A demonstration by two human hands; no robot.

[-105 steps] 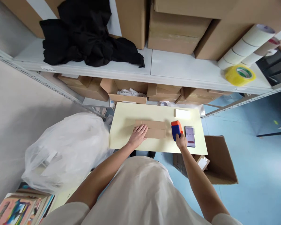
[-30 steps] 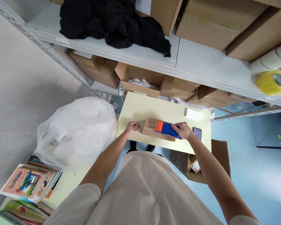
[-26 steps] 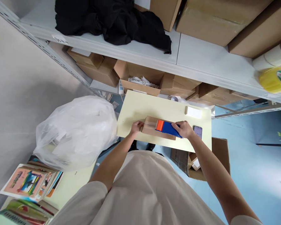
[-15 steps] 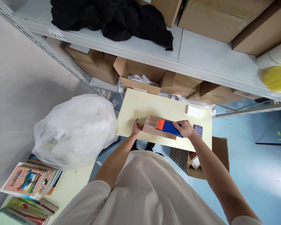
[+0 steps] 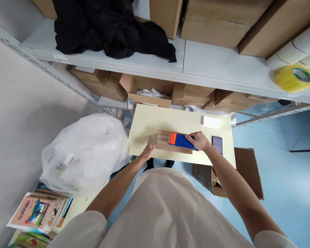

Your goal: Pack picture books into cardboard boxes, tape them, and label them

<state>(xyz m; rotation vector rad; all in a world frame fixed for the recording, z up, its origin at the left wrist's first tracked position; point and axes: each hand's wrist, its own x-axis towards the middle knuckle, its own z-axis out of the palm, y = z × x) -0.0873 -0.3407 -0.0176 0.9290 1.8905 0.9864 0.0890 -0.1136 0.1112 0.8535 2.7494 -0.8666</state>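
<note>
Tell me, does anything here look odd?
The black cloth, perhaps: it lies crumpled on the shelf, unlike the boxes behind it. I see no damage to the small carton by the left hand.

The right hand (image 5: 199, 140) is holding a tape dispenser (image 5: 183, 141) on the small box (image 5: 162, 142). The left hand (image 5: 148, 151) is at the box's end. Beside the right hand lies a phone (image 5: 217, 144).

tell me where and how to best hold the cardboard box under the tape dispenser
Probably across its left end, coming from the left: the cardboard box lies flat and lengthwise, that end is uncovered, and the open left hand is beside it. The right hand holds the tape dispenser over the rest.
</note>
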